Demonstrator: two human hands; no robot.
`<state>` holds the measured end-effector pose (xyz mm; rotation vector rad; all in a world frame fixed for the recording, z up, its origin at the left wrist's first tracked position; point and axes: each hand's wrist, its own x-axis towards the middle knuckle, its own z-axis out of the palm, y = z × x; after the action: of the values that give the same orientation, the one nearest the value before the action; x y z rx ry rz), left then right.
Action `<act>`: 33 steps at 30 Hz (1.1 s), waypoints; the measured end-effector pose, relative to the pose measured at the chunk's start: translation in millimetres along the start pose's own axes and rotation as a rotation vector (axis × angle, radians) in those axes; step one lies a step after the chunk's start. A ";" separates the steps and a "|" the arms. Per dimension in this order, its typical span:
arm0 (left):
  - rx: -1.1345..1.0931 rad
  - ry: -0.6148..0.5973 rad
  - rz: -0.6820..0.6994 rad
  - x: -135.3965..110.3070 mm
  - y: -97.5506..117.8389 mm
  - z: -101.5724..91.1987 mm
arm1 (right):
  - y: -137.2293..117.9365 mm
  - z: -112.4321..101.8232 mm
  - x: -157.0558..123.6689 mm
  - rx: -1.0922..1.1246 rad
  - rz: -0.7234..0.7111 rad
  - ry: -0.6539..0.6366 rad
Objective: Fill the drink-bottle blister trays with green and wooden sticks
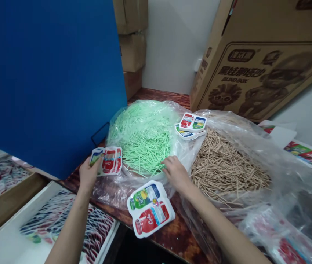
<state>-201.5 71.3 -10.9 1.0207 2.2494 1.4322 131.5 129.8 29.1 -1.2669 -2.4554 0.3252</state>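
My left hand (pixel 89 174) is closed on a small stack of bottle-shaped printed packets (pixel 108 160), held upright beside the bag. My right hand (pixel 174 172) reaches into the heap of green sticks (pixel 142 141) in a clear plastic bag, its fingers curled among the sticks at the near edge. What they pinch is hidden. A double packet (pixel 150 208) printed with a green and a red bottle lies flat on the wooden table just below both hands.
A second clear bag of tan sticks (pixel 227 165) sits to the right. More packets (pixel 191 125) rest between the two bags. A blue board (pixel 51 77) stands left, a large cardboard box (pixel 263 62) behind. A white tray of packets (pixel 57 223) lies lower left.
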 end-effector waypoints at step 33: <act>0.427 0.187 0.433 -34.5 37.4 20.7 | 37.0 -12.1 107.8 0.915 0.474 -0.105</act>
<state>-149.8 70.9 7.8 1.6522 2.6584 1.2598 106.1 239.8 49.1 -1.3455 -1.6383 1.4538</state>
